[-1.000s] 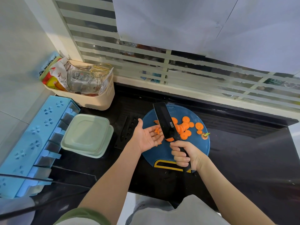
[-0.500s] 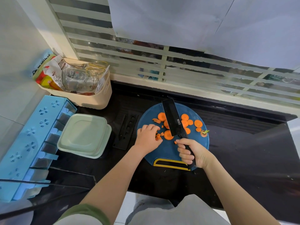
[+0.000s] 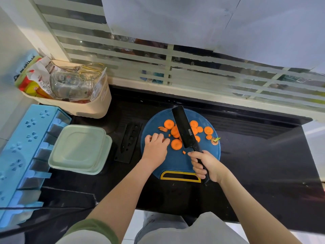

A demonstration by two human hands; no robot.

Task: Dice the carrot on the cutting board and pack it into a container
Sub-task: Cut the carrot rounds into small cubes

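Note:
A round blue cutting board [image 3: 213, 156] with a yellow-rimmed handle lies on the black counter. Several orange carrot slices [image 3: 176, 144] and a few small cut bits lie on it, with the carrot's stalk end [image 3: 215, 140] at the right. My right hand [image 3: 206, 166] grips the handle of a black cleaver [image 3: 184, 128], whose blade lies tilted over the slices and hides some. My left hand [image 3: 156, 147] rests palm down at the board's left side, fingers bent, fingertips beside the slices. Anything under it is hidden. Stacked pale green lidded containers [image 3: 79, 148] stand to the left.
A black knife sheath [image 3: 128, 142] lies between the containers and the board. A beige basket [image 3: 98, 106] with a glass jar, packets and scissors stands at the back left. A light blue rack [image 3: 26, 147] runs along the left wall. A window ledge borders the counter behind.
My left hand turned from palm up to palm down and settled on the board's left side. The cleaver shifted right over the slices, and the slices lie more spread out.

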